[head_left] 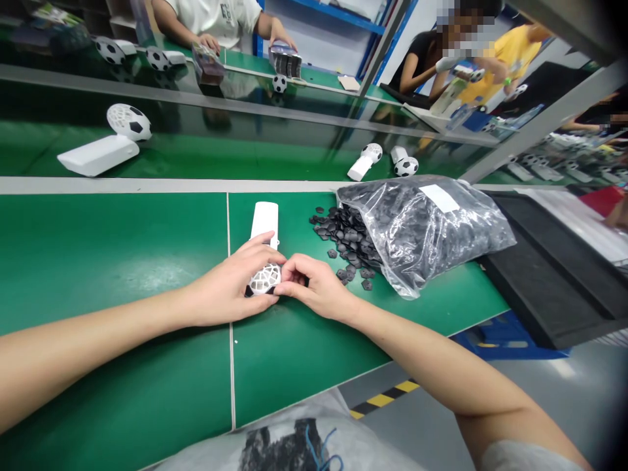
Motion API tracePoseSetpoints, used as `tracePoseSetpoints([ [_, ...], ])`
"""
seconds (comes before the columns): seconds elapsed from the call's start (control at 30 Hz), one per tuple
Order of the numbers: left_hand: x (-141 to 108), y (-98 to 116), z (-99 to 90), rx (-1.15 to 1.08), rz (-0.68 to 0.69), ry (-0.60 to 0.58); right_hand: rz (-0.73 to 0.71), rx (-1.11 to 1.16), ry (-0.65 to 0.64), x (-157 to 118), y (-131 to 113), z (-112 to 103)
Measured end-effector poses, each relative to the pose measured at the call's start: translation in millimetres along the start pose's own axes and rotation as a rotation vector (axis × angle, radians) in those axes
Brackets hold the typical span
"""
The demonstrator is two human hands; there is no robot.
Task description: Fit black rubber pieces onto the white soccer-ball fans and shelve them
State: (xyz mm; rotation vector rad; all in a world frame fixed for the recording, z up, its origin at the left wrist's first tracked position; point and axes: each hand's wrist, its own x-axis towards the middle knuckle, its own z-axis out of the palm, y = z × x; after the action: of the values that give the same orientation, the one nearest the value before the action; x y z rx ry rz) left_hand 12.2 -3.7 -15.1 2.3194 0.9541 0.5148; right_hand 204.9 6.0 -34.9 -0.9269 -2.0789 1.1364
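A white device with a round football-patterned head lies on the green table, its white handle pointing away from me. My left hand is wrapped round the left side of the head, thumb below and fingers above. At the head's right edge, my right hand has thumb and index finger pinched together; whatever is between the fingertips is too small to make out. Loose black pentagon pieces spill from a clear plastic bag just beyond my right hand.
Behind the table runs a green conveyor carrying similar football devices. A black tray sits at the right, beyond the bag. Across the line, a person in a white shirt handles parts; other people are at the upper right.
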Motion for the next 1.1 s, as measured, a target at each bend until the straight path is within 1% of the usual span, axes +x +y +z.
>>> tracePoseSetpoints([
  [0.17,-2,-2,2.7,0.012,-0.005,0.016,-0.075,-0.032,-0.024,2,4,-3],
  [0.23,-3,-2,4.1,0.031,-0.011,0.028,-0.081,-0.05,-0.04,3,5,-2],
  [0.4,-1,-3,0.2,0.051,0.013,0.043,0.039,-0.138,-0.062,7,-1,1],
  [0.5,1,-5,-6.2,0.042,0.026,-0.025,0.051,-0.19,-0.105,7,-3,-11],
  [0.57,0,-7,-7.2,0.034,0.034,-0.066,0.065,-0.333,-0.057,4,-1,-28],
  [0.6,0,-8,-5.9,0.033,0.03,-0.052,0.088,-0.452,-0.001,2,2,-37],
  [0.67,-1,-10,-0.7,0.048,-0.027,0.043,0.151,-0.709,0.1,-4,9,-55],
  [0.7,-2,-10,2.4,0.062,-0.073,0.097,0.175,-0.807,0.109,-7,12,-61],
  [0.73,-2,-11,4.8,0.077,-0.12,0.14,0.189,-0.871,0.092,-10,15,-65],
  [0.8,-1,-9,6.1,0.091,-0.17,0.166,0.183,-0.935,0.035,-15,20,-68],
  [0.87,-1,-6,1.6,0.069,-0.126,0.113,0.157,-0.968,0.003,-17,22,-65],
  [0.93,-4,-2,-6.6,0.021,-0.059,0.008,0.134,-1.0,-0.006,-18,23,-61],
  [0.97,-6,0,-10.8,-0.004,-0.06,-0.044,0.128,-1.017,-0.013,-18,23,-61],
  [1.03,-11,3,-17.6,-0.041,-0.152,-0.1,0.132,-1.055,-0.021,-18,23,-61],
  [1.1,-15,5,-22.6,-0.069,-0.274,-0.094,0.15,-1.084,-0.014,-17,24,-65],
])
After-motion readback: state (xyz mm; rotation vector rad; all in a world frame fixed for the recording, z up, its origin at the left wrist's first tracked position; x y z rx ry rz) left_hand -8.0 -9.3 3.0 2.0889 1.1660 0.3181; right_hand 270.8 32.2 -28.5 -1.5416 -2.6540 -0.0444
